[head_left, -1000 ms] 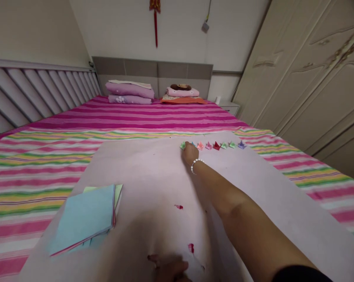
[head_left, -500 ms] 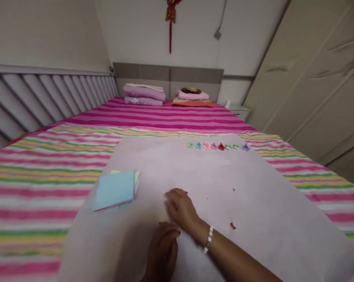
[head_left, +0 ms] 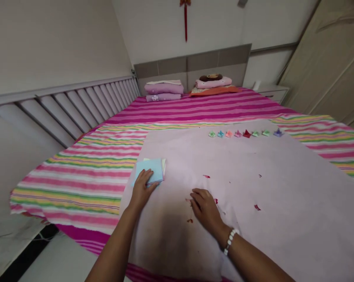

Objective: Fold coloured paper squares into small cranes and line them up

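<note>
My left hand [head_left: 142, 189] lies over the near edge of a stack of light blue square paper [head_left: 153, 168], its fingers stretched and the thumb apart. Pale green and pink sheets show at the stack's edges. To the right, my right hand [head_left: 205, 207], with a white beaded bracelet [head_left: 231, 241] at the wrist, is low over the pale sheet [head_left: 177, 152]. Its fingers are curled together, and what they may hold is hidden. Small red scraps of paper [head_left: 206, 176] are scattered around it, one more red scrap [head_left: 257, 207] lying farther right.
Small folded paper pieces in several colours, including a dark red one [head_left: 247, 134], stand in a row at the sheet's far side. The sheet lies on a striped bed cover [head_left: 85, 172]. Folded bedding [head_left: 164, 89] is by the headboard; a white rail [head_left: 91, 98] runs along the left.
My left hand has moved forward and left from beside my right hand onto the paper stack. My view has shifted left, and more red scraps show around the right hand.
</note>
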